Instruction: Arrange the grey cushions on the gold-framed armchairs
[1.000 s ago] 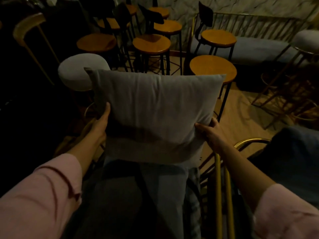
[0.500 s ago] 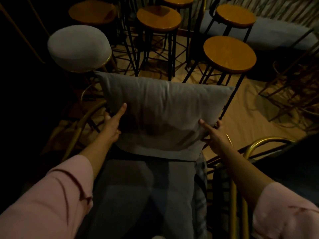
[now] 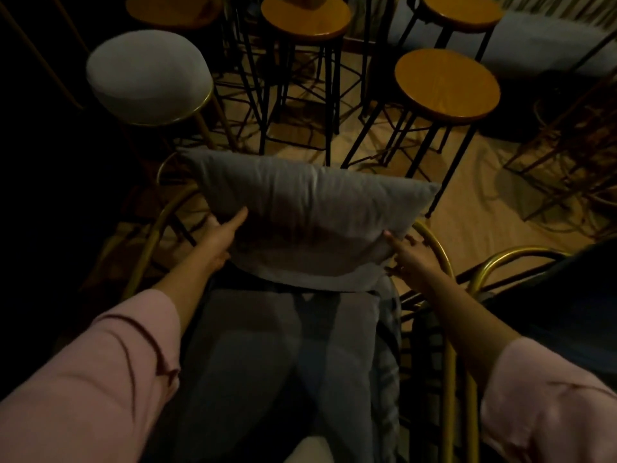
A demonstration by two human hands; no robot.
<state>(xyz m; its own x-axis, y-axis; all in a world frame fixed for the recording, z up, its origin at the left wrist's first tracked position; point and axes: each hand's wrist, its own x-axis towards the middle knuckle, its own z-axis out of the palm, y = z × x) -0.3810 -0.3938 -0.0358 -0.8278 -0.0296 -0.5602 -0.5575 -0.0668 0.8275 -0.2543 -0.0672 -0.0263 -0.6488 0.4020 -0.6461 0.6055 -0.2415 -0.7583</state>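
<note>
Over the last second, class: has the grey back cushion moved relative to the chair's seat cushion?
Yes. The grey cushion has come down toward the seat cushion; its lower edge now rests on it, leaning back between the gold arms, both hands at its sides.

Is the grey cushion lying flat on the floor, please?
No, the grey cushion stands upright on the armchair seat between both hands.

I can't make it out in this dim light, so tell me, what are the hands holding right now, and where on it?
The grey cushion, by its lower side edges: left hand on its left edge, right hand at its lower right corner.
</note>
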